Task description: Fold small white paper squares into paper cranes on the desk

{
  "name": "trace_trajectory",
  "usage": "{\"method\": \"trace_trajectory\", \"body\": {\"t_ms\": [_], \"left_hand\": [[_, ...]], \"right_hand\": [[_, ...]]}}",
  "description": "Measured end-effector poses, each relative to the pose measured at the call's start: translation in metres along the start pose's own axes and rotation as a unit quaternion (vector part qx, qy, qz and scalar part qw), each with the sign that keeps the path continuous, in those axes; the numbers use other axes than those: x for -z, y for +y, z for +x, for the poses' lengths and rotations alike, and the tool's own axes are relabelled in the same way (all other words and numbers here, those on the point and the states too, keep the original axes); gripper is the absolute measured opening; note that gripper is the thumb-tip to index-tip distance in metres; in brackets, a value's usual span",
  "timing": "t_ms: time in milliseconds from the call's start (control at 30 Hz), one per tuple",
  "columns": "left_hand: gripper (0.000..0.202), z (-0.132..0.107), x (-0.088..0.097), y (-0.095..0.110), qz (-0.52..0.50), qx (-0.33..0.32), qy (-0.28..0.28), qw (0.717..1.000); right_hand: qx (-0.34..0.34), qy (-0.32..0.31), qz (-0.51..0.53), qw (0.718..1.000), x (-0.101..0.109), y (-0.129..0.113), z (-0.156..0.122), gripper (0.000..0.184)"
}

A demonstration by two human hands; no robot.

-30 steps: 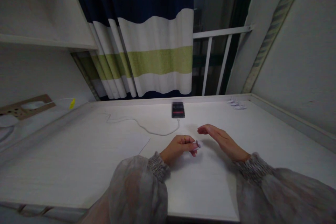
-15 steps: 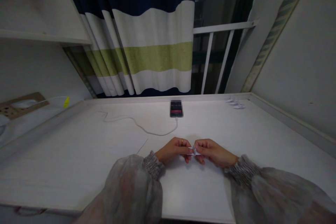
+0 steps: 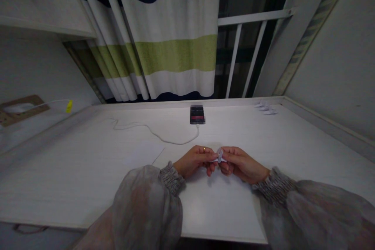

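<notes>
A small folded piece of white paper [image 3: 219,156] is pinched between both my hands, just above the white table [image 3: 88,164]. My left hand [image 3: 196,161], with a ring on one finger, grips its left side with thumb and fingers closed. From the right, my right hand [image 3: 238,162] grips the other side, fingers curled. Both wrists are covered by grey gathered sleeves.
A dark phone [image 3: 197,114] lies at the table's far edge with a white cable [image 3: 152,134] running left from it. A flat white sheet [image 3: 143,154] lies left of my hands. Several small folded paper pieces [image 3: 266,108] sit at the far right corner. A striped curtain [image 3: 172,47] and white railing [image 3: 252,17] stand behind.
My right hand, open and apart a second ago, has come in and closed on the paper held by my left hand. Both hands have since lifted it slightly.
</notes>
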State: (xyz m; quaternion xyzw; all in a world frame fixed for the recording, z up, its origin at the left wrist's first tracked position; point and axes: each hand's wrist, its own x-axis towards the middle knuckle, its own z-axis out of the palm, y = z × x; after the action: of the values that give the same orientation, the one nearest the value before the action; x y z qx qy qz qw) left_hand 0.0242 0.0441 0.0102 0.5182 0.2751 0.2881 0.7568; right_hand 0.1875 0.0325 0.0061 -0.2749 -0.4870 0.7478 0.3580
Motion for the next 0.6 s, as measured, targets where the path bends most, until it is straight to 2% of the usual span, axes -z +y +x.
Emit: {"method": "trace_trajectory", "body": {"t_ms": [233,600], "left_hand": [[0.025,0.0003,-0.0056,0.0015,-0.060,-0.027,0.001,0.998],[0.024,0.0009,-0.0090,-0.0004,-0.120,-0.041,0.004,0.992]], "right_hand": [[0.028,-0.026,0.077,0.996,-0.0063,-0.0002,-0.0023,0.030],[0.056,-0.038,0.108,0.992,-0.0086,0.0009,-0.0021,0.029]]}}
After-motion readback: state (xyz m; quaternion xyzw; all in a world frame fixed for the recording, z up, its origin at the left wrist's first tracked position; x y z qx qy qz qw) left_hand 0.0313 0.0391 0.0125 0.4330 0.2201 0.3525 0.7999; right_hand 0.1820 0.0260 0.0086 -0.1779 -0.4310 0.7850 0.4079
